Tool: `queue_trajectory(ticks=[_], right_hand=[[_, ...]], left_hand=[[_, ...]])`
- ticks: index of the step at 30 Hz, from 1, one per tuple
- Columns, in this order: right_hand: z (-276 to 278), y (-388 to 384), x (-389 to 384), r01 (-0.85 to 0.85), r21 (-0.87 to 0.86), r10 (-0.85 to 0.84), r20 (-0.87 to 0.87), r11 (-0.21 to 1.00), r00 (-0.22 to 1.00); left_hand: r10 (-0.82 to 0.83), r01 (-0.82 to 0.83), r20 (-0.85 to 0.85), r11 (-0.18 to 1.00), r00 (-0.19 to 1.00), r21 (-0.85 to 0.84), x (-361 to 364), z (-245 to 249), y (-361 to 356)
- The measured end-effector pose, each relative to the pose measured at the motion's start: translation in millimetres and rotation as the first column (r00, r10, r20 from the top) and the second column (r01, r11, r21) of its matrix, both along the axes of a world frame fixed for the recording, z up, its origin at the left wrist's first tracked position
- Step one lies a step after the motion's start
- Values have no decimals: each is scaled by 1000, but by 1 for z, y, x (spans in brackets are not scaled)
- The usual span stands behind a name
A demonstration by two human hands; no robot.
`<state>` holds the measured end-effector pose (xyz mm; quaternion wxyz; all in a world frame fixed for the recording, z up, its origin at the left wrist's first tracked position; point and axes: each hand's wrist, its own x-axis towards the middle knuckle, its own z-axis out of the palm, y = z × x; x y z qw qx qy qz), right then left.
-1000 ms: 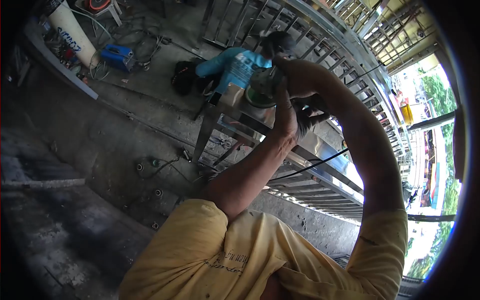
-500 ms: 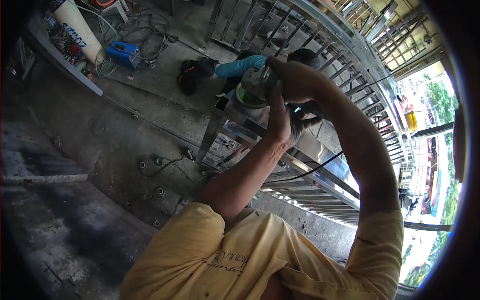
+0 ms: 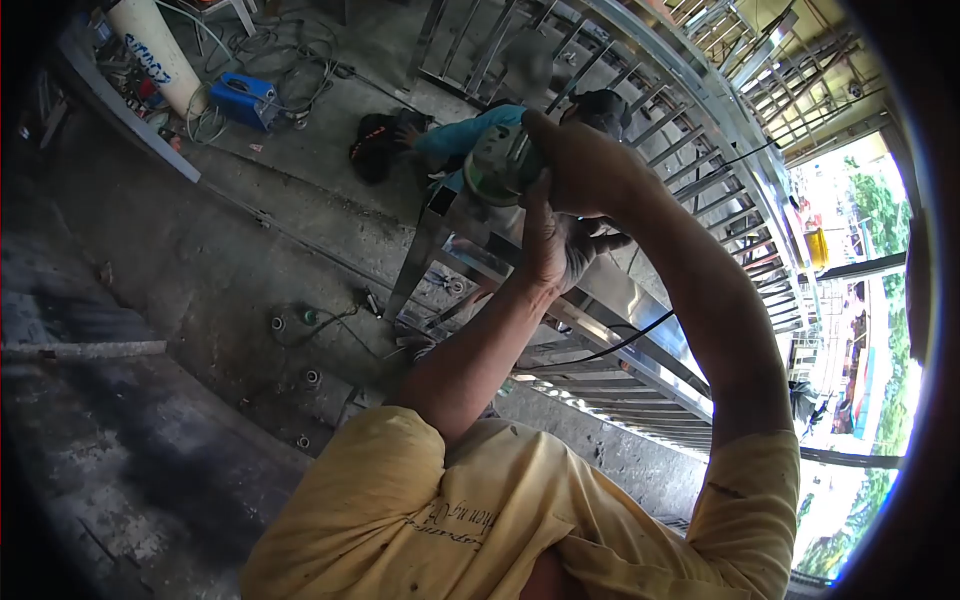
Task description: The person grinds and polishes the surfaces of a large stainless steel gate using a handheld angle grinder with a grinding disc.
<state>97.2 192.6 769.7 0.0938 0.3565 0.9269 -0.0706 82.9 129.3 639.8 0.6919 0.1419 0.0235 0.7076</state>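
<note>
An angle grinder (image 3: 492, 168) with a green disc is held over the corner of a shiny metal frame (image 3: 475, 228). My right hand (image 3: 580, 168) wraps around the grinder from above. Just below it, my left hand (image 3: 560, 250) supports the tool, its thumb pointing up along the grinder and its fingers curled beneath. Part of the grinder's body is hidden by both hands. Whether the disc touches the metal is unclear.
Behind the grinder crouches a co-worker in a blue sleeve (image 3: 465, 138) and dark cap (image 3: 602, 108). Barred metal railing (image 3: 700, 165) curves along the right. A blue machine (image 3: 243, 101), cables and a white cylinder (image 3: 158, 58) are at upper left. A black cable (image 3: 625, 343) crosses the frame.
The grinder and both my hands have shifted slightly left, and the disc is tilted differently. The co-worker's cap shows more, and their hand is now visible by the dark item on the floor.
</note>
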Motion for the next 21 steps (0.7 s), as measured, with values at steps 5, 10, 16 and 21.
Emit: queue_trajectory(ticks=[5,10,16,21], right_hand=[[-2,-8,5,-4,57,5,-18,998,1000],[-10,3,5,56,60,-56,-10,997,998],[-15,-16,6,32,-22,-34,-87,999,996],[-22,-15,52,208,-117,-216,-63,971,974]], left_hand=[[29,-29,-22,999,999,-29,4,5,-5],[-17,17,-57,1000,998,6,-3,-3,3],[-26,13,-145,996,989,-89,-9,-8,-24],[-170,133,-183,970,968,-202,30,-11,-30]])
